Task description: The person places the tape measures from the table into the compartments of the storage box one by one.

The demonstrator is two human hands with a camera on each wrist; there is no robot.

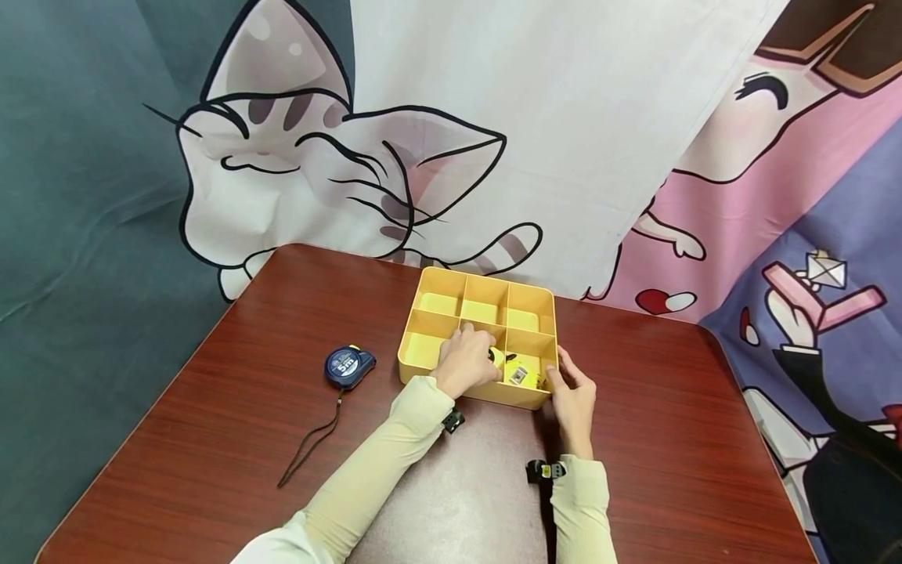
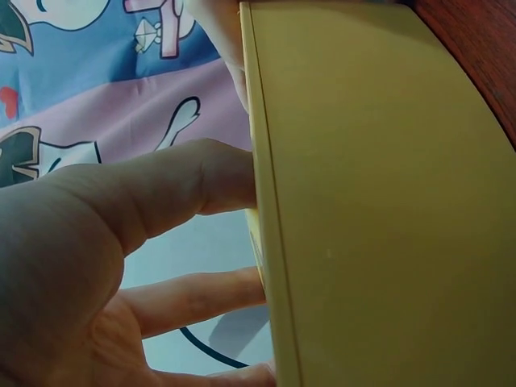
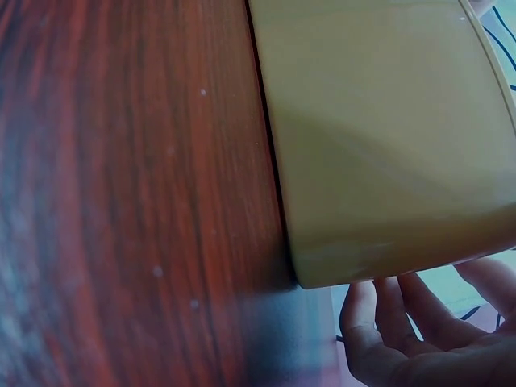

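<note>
A yellow box with several compartments point(image 1: 521, 398) stands on the table. My left hand point(image 1: 465, 360) reaches over its front wall, fingers down in the front middle compartment. A yellow and black item point(image 1: 496, 357) shows beside that hand; the fingertips are hidden, so I cannot tell whether they hold it. In the left wrist view the thumb and fingers pass behind the box's rim point(image 2: 266, 201). Another yellow item with a pale label point(image 1: 520, 376) lies in the front right compartment. My right hand point(image 1: 574, 399) grips the box's right side near the front corner, thumb at the rim, fingers along the outer wall.
Left of the box lies a dark blue tape measure point(image 1: 345, 366) marked 5m, its wrist cord point(image 1: 310, 439) trailing toward the front. The brown wooden table point(image 1: 232, 407) ends at a cartoon-printed curtain point(image 1: 578, 141) behind. A dark shape point(image 1: 856, 486) is at the far right.
</note>
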